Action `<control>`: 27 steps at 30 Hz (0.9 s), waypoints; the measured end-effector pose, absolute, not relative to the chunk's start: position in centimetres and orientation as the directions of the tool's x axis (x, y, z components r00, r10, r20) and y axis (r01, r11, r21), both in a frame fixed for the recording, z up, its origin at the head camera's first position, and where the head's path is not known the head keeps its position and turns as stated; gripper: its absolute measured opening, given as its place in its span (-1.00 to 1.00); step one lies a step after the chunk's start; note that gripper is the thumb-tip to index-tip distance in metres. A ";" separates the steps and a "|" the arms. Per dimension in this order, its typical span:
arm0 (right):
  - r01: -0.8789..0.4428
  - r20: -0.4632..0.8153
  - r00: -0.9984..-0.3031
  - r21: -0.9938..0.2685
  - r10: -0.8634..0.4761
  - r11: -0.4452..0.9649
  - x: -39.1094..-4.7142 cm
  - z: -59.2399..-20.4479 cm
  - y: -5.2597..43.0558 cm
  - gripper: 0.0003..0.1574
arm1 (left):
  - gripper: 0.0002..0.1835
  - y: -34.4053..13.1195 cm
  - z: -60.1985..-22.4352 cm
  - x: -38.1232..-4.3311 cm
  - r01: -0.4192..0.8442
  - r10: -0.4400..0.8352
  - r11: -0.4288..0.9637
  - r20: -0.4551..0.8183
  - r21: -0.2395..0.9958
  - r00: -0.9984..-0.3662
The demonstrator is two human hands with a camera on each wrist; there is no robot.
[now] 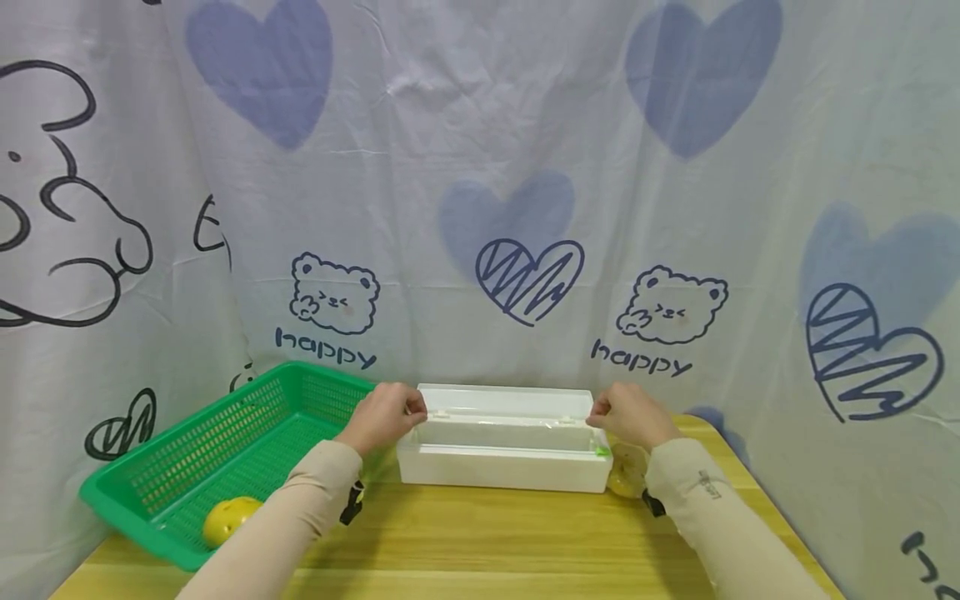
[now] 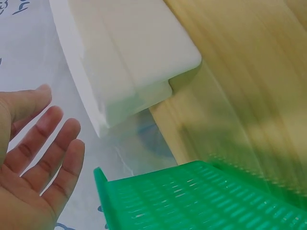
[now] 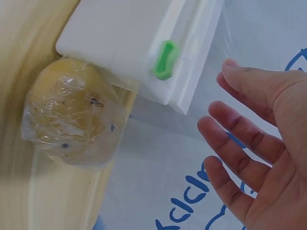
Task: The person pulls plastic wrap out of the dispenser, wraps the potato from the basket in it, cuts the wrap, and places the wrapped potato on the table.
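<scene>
In the head view, a long white cling film box (image 1: 502, 468) stands on the table with its lid (image 1: 502, 400) raised. My left hand (image 1: 384, 414) is at its left end and my right hand (image 1: 636, 414) at its right end. Thumb and index finger of each hand pinch clear cling film (image 3: 226, 36), faintly visible at the right fingertips; the other fingers are loosely spread. A green cutter slider (image 3: 166, 60) sits on the box's right edge. Beside that end lies a yellow, potato-like item (image 3: 72, 108) wrapped in film, partly behind the right wrist in the head view.
A green plastic basket (image 1: 161, 473) stands on the left, holding another yellow potato-like item (image 1: 227, 518), partly covered by the left sleeve. Wooden tabletop (image 1: 480, 542) lies in front of the box. A printed white curtain (image 1: 480, 125) hangs behind.
</scene>
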State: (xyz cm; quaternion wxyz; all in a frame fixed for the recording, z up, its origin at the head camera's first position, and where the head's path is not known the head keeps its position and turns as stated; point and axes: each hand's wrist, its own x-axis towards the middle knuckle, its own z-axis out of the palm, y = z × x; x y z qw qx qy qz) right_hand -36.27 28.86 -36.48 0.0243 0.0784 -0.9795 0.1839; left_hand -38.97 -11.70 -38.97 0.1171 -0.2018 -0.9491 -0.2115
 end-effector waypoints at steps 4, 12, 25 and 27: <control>-0.178 0.087 -0.984 -0.351 -0.157 0.919 -36.2 -36.0 28.9 -0.84 | -0.87 -11.9 -38.6 -39.0 0.455 0.357 0.822 0.313 0.343 -0.880; -0.171 0.065 -0.985 -0.356 -0.158 0.919 -36.1 -34.9 29.1 -0.86 | -0.89 -12.2 -37.7 -39.1 0.469 0.370 0.813 0.316 0.346 -0.874; -0.240 0.151 -0.969 -0.359 -0.198 0.902 -35.3 -34.0 29.6 -0.85 | -0.90 -12.7 -36.8 -38.8 0.445 0.359 0.812 0.278 0.378 -0.891; -0.241 0.158 -0.968 -0.372 -0.195 0.897 -35.3 -33.8 29.7 -0.85 | -0.91 -12.7 -36.4 -38.7 0.446 0.362 0.810 0.274 0.381 -0.891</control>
